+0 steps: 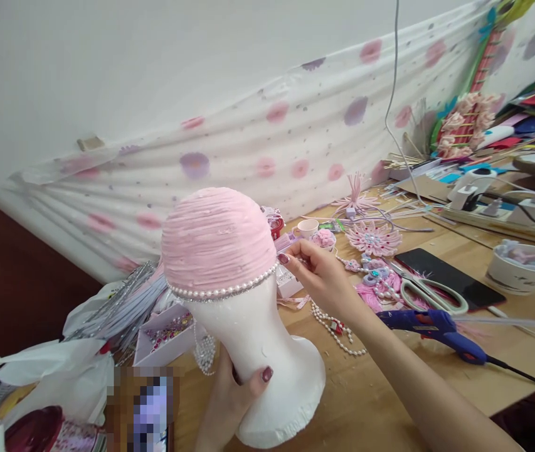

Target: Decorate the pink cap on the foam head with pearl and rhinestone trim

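A white foam head form (253, 333) tilts over the wooden table, wearing a pink ribbed cap (217, 242). Along the cap's lower edge runs a pearl strand (220, 293) with a silvery trim below it. My left hand (234, 389) is wrapped round the neck of the form from below, its thumb on the white surface. At the cap's right edge my right hand (317, 273) pinches the end of the pearl strand between thumb and fingers. More pearls (337, 329) lie on the table beneath my right forearm.
A blue glue gun (436, 329), scissors (431, 292) and a black phone (450, 276) lie at the right. Behind them stand a white bowl (525, 270) and power strips. Pink flower ornaments (374, 240) lie at the back. A bead box (164, 336) and plastic bags (41, 383) are at the left.
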A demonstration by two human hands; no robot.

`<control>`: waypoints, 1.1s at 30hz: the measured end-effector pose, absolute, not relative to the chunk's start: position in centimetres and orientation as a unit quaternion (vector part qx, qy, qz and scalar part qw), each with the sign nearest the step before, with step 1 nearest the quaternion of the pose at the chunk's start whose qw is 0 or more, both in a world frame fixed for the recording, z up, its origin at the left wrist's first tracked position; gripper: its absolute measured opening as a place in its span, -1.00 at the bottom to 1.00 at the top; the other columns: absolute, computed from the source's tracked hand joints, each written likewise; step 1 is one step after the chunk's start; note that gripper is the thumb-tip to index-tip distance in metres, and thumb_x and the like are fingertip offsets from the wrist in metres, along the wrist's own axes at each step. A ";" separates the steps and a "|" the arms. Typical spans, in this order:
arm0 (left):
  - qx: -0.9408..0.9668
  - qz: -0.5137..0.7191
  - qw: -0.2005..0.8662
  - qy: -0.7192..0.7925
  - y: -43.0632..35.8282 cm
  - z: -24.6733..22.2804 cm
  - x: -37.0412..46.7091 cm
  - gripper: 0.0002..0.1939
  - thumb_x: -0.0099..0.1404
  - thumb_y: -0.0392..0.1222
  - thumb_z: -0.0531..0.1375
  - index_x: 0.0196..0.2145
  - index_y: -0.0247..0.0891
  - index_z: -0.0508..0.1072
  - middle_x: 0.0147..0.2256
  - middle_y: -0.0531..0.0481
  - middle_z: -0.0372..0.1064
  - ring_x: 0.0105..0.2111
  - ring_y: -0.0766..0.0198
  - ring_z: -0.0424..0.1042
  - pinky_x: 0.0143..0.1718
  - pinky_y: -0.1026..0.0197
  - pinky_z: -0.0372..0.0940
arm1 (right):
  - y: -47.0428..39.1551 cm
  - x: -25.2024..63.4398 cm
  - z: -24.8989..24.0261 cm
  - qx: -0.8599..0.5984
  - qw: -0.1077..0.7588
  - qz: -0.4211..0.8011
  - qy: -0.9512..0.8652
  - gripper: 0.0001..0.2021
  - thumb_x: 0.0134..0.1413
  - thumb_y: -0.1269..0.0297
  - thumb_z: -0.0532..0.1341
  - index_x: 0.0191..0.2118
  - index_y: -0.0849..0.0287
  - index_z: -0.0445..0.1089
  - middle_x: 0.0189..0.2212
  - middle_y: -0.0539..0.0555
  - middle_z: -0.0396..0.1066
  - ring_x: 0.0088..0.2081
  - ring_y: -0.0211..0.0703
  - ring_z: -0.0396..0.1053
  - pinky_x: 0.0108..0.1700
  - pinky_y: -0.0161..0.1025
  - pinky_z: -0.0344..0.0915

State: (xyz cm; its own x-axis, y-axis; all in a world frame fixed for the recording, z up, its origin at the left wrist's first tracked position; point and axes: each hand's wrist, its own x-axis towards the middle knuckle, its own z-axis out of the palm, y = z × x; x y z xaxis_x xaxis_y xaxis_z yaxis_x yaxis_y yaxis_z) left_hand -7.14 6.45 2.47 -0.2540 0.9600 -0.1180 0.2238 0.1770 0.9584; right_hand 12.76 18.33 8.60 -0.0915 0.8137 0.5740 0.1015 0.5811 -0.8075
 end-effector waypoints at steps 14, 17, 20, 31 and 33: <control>0.454 0.430 0.576 0.527 6.2 2.9 -7.4 -0.04 -0.04 0.19 0.47 0.25 -0.23 0.33 0.10 -0.28 0.52 0.18 -0.27 0.43 0.22 -0.21 0.31 | 19.3 11.6 7.3 -0.292 0.621 0.371 -0.626 -0.45 0.24 -0.36 0.09 -0.43 0.06 0.20 -0.52 -0.08 0.17 -0.48 -0.23 0.14 -0.41 -0.24 0.14; 0.453 0.437 0.588 0.508 5.8 3.1 -6.8 -0.07 -0.07 0.31 0.46 0.17 -0.22 0.44 0.07 -0.27 0.55 0.25 -0.32 0.35 0.28 -0.28 0.23 | 18.9 12.0 7.6 -0.295 0.640 0.346 -0.619 -0.46 0.26 -0.32 0.12 -0.45 0.06 0.19 -0.53 -0.09 0.15 -0.48 -0.24 0.10 -0.43 -0.24 0.09; 0.427 0.432 0.613 0.505 5.2 3.1 -6.5 -0.03 -0.13 0.42 0.45 0.13 -0.22 0.48 0.05 -0.26 0.57 0.24 -0.34 0.37 0.27 -0.29 0.24 | 18.5 12.7 7.9 -0.307 0.655 0.319 -0.613 -0.45 0.23 -0.32 0.15 -0.49 0.06 0.17 -0.56 -0.11 0.09 -0.51 -0.25 0.03 -0.44 -0.24 0.05; 0.423 0.369 0.614 0.554 2.8 1.6 -6.6 0.16 -0.16 0.48 0.42 0.22 -0.38 0.41 0.13 -0.39 0.50 0.13 -0.34 0.46 0.22 -0.19 0.28 | 17.5 13.8 7.5 -0.329 0.624 0.326 -0.630 -0.43 0.21 -0.33 0.16 -0.51 0.07 0.16 -0.57 -0.10 0.12 -0.51 -0.25 0.08 -0.45 -0.26 0.06; 0.425 0.359 0.603 0.572 2.4 1.5 -6.4 0.14 -0.13 0.47 0.40 0.24 -0.35 0.39 0.12 -0.37 0.51 0.13 -0.34 0.47 0.23 -0.18 0.27 | 17.4 13.7 7.2 -0.337 0.616 0.330 -0.632 -0.44 0.23 -0.32 0.16 -0.51 0.07 0.16 -0.57 -0.10 0.13 -0.51 -0.25 0.08 -0.45 -0.25 0.06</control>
State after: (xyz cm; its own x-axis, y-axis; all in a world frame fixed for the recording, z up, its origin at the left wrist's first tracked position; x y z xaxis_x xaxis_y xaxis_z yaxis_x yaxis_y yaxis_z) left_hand -6.39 2.42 1.52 0.0881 0.9187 -0.3849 0.0535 0.3815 0.9228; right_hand 13.70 17.35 7.15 -0.0155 0.8312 0.5558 0.0191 0.5560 -0.8309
